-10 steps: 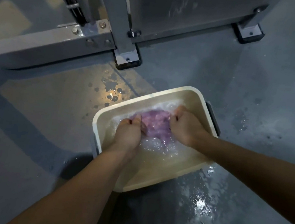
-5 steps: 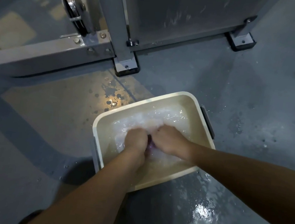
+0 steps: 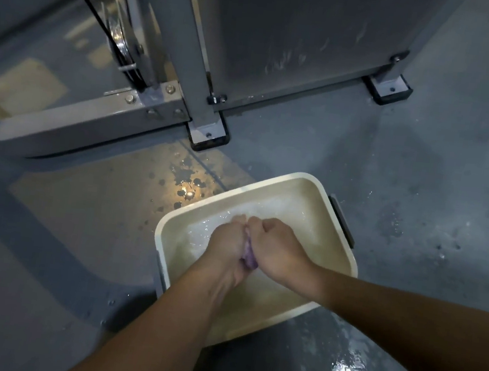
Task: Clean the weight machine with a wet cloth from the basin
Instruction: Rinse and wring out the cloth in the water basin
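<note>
We hold the purple cloth point(image 3: 249, 257) bunched between our left hand point(image 3: 226, 246) and right hand point(image 3: 279, 251), both with fingers curled tight on it, fists touching above the basin point(image 3: 312, 196). The small visible fold runs from knuckles toward wrists. The basin holds cloudy, foamy water point(image 3: 277, 211). The weight machine point(image 3: 285, 42) stands beyond the far rim, so we judge the cloth must travel forward.

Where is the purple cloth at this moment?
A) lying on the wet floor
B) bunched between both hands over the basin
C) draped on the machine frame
B: the purple cloth shows only as a bunched strip gripped between the left hand and the right hand, above the basin.
</note>
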`<state>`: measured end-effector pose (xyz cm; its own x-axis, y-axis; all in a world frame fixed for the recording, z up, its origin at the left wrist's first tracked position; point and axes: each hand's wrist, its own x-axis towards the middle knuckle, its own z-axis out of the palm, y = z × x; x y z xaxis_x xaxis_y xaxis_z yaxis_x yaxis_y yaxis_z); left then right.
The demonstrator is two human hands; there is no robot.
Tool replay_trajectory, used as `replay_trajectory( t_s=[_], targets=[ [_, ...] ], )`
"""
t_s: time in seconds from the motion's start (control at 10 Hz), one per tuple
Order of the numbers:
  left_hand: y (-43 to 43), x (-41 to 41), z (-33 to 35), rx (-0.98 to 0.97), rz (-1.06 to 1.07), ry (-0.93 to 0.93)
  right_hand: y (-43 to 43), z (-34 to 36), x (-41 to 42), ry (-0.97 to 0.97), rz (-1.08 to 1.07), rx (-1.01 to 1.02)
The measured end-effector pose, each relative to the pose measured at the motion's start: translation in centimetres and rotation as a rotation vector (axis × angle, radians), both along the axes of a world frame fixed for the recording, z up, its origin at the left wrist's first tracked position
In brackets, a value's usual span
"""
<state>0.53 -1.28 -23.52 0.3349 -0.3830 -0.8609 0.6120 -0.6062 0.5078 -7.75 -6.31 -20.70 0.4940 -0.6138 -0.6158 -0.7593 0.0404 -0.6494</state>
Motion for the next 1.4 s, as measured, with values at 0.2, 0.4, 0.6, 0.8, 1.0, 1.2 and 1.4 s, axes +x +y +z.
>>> replay_trajectory(
  t_s=[0.2,0.4,0.6,0.8,1.0,1.2,1.4],
  targets=[
    [0.2,0.0,0.6,-0.06,0.008,0.06,-2.5,-1.7,-0.5,0.074,0.097,-0.127],
    [1.8,0.2,-0.3,0.039,-0.019,-0.198,-2.2,-2.9,-2.1,0.132,0.16,-0.287],
    [2.2,-0.5,1.1,0.089,0.02,-0.094,-0.9,-1.7,-1.0,0.176,0.168,0.091],
    [1.8,-0.7,1.0,0.006,0.134,0.137,2.0,2.4,-1.5,-0.1,0.012,0.16],
    [0.5,-1.6,1.7,-0.019,-0.118,0.054,-0.7,1.0,-1.3,0.037,0.114,-0.074],
    [0.7,0.5,1.9,-0.043,-0.043,-0.089,1.8,2.3,-0.1,-0.092,0.145,-0.166],
    [1.2,-0.1,1.8,-0.097,-0.059,0.041,-1.0,0.4,-1.3,0.152,0.311,-0.301]
  ],
)
